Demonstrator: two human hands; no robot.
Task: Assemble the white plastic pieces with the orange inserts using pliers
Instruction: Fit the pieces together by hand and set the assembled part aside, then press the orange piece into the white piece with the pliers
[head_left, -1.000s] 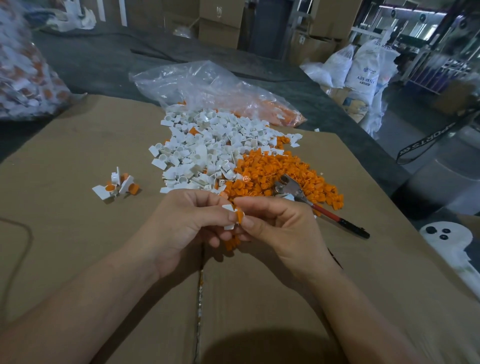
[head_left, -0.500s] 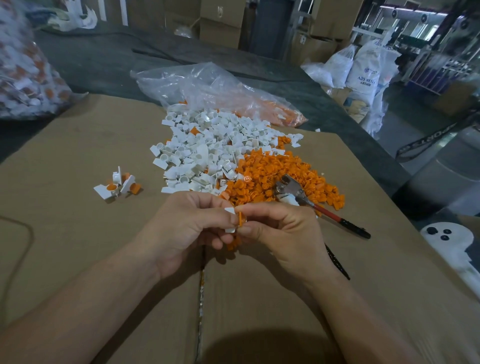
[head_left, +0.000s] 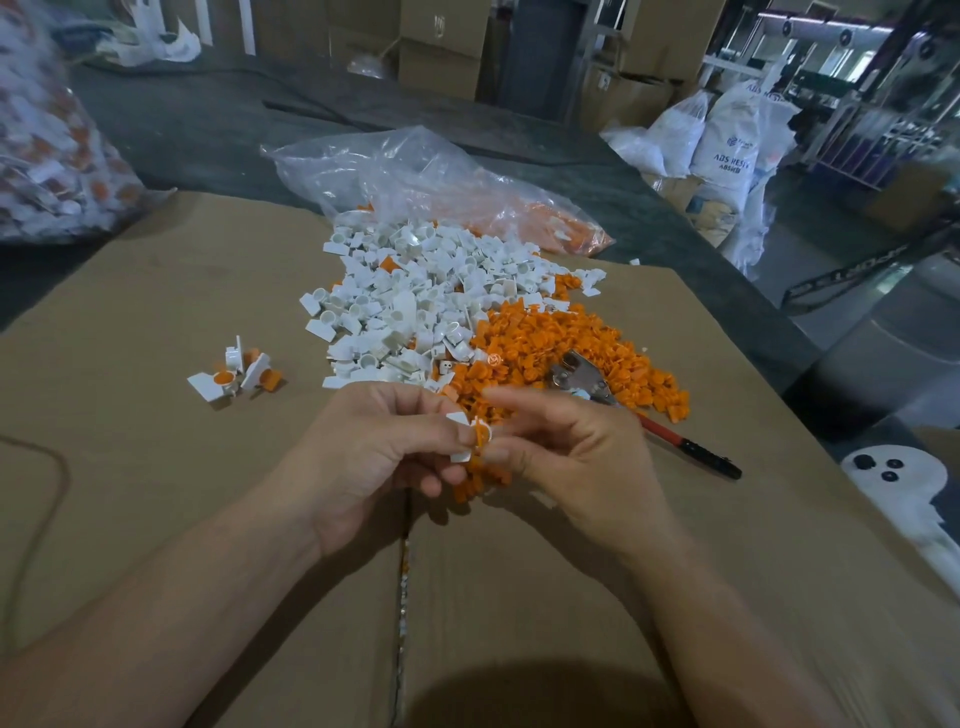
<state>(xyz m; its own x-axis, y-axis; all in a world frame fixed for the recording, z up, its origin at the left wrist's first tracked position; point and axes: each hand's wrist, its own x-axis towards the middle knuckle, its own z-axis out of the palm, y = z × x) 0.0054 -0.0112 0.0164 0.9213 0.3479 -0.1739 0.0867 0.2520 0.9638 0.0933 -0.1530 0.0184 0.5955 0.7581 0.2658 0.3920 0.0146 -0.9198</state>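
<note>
Where the cardboard sheet (head_left: 156, 519) ends at the far left, a full bag (head_left: 47, 156) of white and orange parts lies on the dark floor. Further right on the cardboard sits a small cluster (head_left: 234, 371) of white pieces with orange fitted in them, well apart from the main heaps. The left hand (head_left: 374, 457) is raised over the seam of the cardboard, thumb and fingers curled and pinching a white piece (head_left: 460, 439) by its flat tab. An orange insert (head_left: 480, 435) sits at the ring of that piece, between the two hands. Behind them spreads the heap of white pieces (head_left: 415, 301), and to its right, touching it, the heap of orange inserts (head_left: 545, 343); a crumpled clear plastic bag (head_left: 415, 176) lies beyond both. The right hand (head_left: 576, 457) meets the insert with its thumb tip, its forefinger lifted and blurred, so I cannot tell whether it grips. The pliers (head_left: 587, 382) lie unheld just behind this hand, their head on the orange heap and their handle on the cardboard. White sacks (head_left: 727, 145) stand far right.
</note>
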